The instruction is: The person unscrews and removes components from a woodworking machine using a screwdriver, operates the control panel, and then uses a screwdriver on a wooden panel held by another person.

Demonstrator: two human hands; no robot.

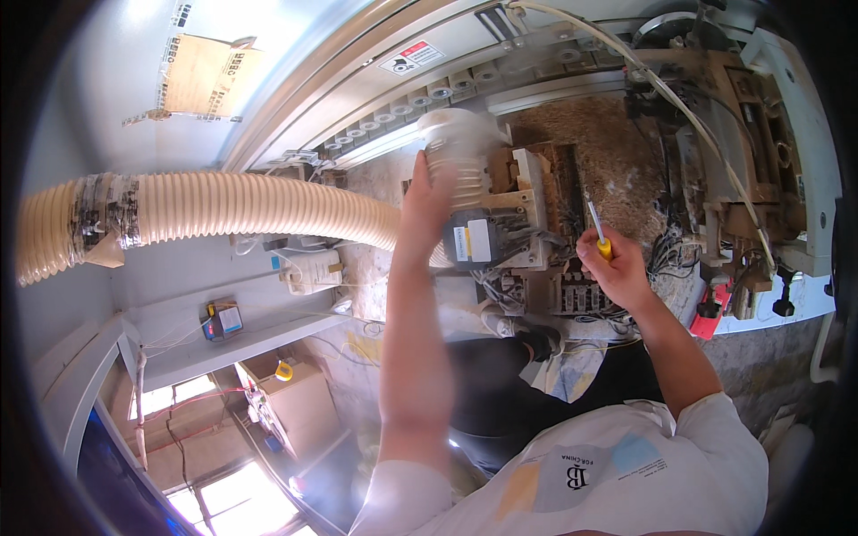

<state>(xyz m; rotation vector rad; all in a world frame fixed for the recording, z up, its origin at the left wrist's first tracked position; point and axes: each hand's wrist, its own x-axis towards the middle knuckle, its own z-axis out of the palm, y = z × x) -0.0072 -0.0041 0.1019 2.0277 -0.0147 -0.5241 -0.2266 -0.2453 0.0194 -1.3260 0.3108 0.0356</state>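
Note:
My left hand (431, 198) reaches up and is closed against the side of a ribbed cream hose (466, 183); its fingers are partly blurred. The pale collar (460, 127) at the hose's upper end is smeared by motion. Below that hand sits a dark motor-like unit (472, 239) with a yellow-and-white label and cables. My right hand (618, 272) is closed round the yellow handle of a screwdriver (604, 243). The screwdriver's shank points up and away, over the dusty machine bed (612, 165).
A thick ribbed duct (259, 207) with dark tape crosses from the left. Above runs a long machine beam (375, 85) with a row of round fittings. Machinery (751, 143) and a loose pale cable (688, 121) stand right, near a red tool-like object (712, 308). A cardboard box (295, 406) is lower left.

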